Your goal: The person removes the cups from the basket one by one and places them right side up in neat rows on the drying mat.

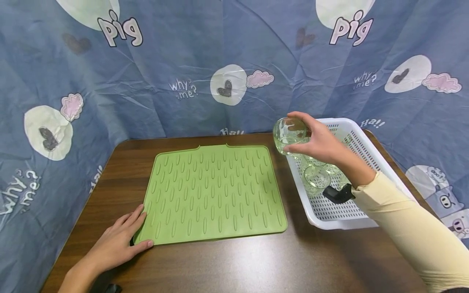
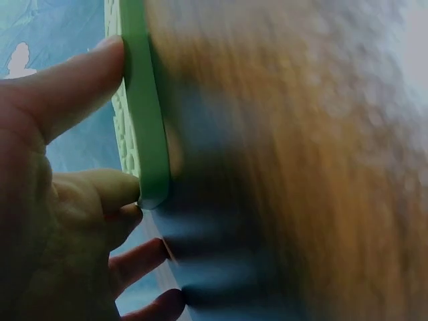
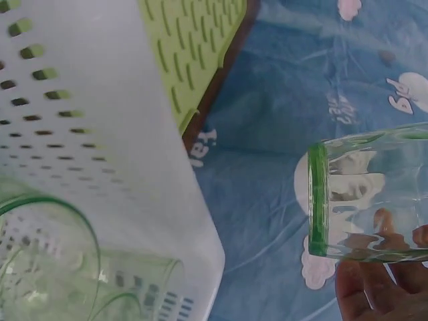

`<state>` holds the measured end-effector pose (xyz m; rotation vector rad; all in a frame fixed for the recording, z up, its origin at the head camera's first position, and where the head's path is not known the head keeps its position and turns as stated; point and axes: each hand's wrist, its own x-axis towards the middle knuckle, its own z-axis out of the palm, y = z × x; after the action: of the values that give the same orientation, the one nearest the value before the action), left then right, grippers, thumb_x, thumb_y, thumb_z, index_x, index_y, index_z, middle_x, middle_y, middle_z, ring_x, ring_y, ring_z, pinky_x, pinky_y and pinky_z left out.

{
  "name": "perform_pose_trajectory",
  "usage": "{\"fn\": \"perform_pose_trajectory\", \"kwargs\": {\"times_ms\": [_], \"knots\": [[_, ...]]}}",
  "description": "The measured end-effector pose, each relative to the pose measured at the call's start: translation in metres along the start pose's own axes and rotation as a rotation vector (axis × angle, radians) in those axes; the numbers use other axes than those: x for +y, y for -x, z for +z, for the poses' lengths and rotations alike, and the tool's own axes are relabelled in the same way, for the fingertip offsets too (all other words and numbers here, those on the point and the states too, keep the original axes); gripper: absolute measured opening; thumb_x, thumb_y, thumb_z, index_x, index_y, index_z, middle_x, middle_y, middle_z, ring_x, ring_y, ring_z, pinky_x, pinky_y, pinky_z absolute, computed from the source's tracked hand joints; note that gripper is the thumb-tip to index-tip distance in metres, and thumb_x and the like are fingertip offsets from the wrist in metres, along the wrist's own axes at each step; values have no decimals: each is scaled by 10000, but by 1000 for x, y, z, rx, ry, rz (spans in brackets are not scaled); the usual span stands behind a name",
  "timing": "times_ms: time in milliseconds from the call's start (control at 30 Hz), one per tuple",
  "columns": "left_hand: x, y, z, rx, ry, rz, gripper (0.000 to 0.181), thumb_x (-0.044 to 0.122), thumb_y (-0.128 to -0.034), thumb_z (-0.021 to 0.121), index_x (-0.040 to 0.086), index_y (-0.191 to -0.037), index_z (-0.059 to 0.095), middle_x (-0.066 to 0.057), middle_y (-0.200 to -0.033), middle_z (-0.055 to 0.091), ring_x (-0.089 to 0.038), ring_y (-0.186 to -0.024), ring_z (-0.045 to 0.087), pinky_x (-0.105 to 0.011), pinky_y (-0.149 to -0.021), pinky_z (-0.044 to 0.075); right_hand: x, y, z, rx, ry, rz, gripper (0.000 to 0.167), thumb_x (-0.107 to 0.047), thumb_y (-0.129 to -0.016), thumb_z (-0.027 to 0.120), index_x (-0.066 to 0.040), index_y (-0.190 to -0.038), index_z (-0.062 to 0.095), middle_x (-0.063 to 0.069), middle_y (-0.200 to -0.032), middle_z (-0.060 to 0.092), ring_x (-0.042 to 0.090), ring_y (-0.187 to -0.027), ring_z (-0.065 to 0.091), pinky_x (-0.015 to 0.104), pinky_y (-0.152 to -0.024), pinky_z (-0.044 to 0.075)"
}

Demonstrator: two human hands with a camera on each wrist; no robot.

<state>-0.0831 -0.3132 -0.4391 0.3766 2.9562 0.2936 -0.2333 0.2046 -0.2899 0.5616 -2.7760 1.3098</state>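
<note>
A clear, green-tinted drinking glass [image 1: 286, 131] is held up by my right hand [image 1: 324, 142], thumb on one side and fingers on the other. Both are over the rear left corner of the white plastic basket [image 1: 310, 217]. In the right wrist view the held glass [image 3: 368, 194] shows a thick green base. Several similar glasses [image 1: 317, 177] sit inside the basket. A green ridged mat [image 1: 216, 191] lies flat on the table. My left hand [image 1: 115, 242] rests at its front left corner, with the fingers stretched along the side and the thumb touching the front edge.
The brown wooden table [image 1: 242, 264] carries the mat in the middle and the basket at the right. A blue printed cloth [image 1: 198, 49] hangs behind the table and around its sides. The basket's raised wall stands a little right of the mat.
</note>
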Motion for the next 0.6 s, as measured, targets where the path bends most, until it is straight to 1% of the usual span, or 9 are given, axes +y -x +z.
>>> {"fn": "perform_pose_trajectory", "kwargs": {"times_ms": [67, 133, 233, 367, 433, 467, 567, 600], "knots": [[0, 0, 1, -5, 0, 0, 895, 596, -882, 641, 7, -1510, 396, -186, -1619, 285, -459, -1371, 375, -701, -924, 401, -1, -4, 4, -8, -14, -4, 853, -158, -756, 864, -221, -1486, 427, 140, -1305, 625, 300, -1139, 638, 433, -966, 496], [0, 1, 1, -7, 1, -1, 898, 594, -884, 639, 1, -1510, 390, -194, -1618, 283, -463, -1373, 371, -701, -930, 398, -2, -8, 8, -10, -21, -14, 858, -156, -753, 864, -222, -1487, 427, 129, -1346, 612, 301, -1162, 632, 455, -983, 494], [-1, 1, 2, -16, 3, 0, 903, 594, -888, 634, -10, -1511, 383, -205, -1618, 276, -473, -1375, 365, -703, -935, 396, -3, -16, 16, -14, -56, -36, 858, -138, -747, 862, -198, -1485, 430, 131, -1406, 589, 305, -1243, 601, 481, -1035, 477], [-2, 0, 2, -7, -2, 8, 903, 591, -886, 639, -11, -1509, 385, -204, -1617, 279, -470, -1376, 365, -700, -944, 394, -4, -26, 29, -19, -101, -39, 835, -151, -762, 851, -189, -1480, 427, 120, -1439, 571, 285, -1328, 548, 489, -1067, 457], [-3, -1, 2, -4, -3, 14, 903, 589, -887, 639, -11, -1510, 383, -205, -1617, 278, -468, -1379, 362, -699, -949, 393, -5, -31, 35, -25, -117, -38, 823, -158, -772, 842, -191, -1479, 423, 108, -1444, 565, 275, -1335, 541, 471, -1048, 468], [-2, -1, 2, -4, -2, 15, 904, 590, -888, 637, -10, -1512, 380, -205, -1619, 275, -469, -1381, 360, -699, -952, 392, -6, -33, 39, -28, -123, -38, 819, -165, -775, 840, -194, -1479, 424, 105, -1437, 568, 269, -1325, 544, 458, -1024, 480], [-2, -1, 3, -11, 10, 13, 904, 590, -892, 632, -12, -1515, 373, -208, -1623, 264, -480, -1385, 351, -700, -959, 387, -10, -40, 51, -42, -135, -36, 823, -175, -776, 838, -206, -1485, 421, 111, -1390, 585, 271, -1207, 598, 412, -934, 514], [-2, -1, 3, -12, 13, 11, 905, 589, -893, 631, -13, -1516, 370, -209, -1624, 261, -483, -1385, 350, -701, -957, 387, -12, -42, 55, -45, -133, -34, 828, -187, -776, 840, -214, -1488, 418, 105, -1375, 590, 271, -1143, 618, 395, -900, 520]]}}
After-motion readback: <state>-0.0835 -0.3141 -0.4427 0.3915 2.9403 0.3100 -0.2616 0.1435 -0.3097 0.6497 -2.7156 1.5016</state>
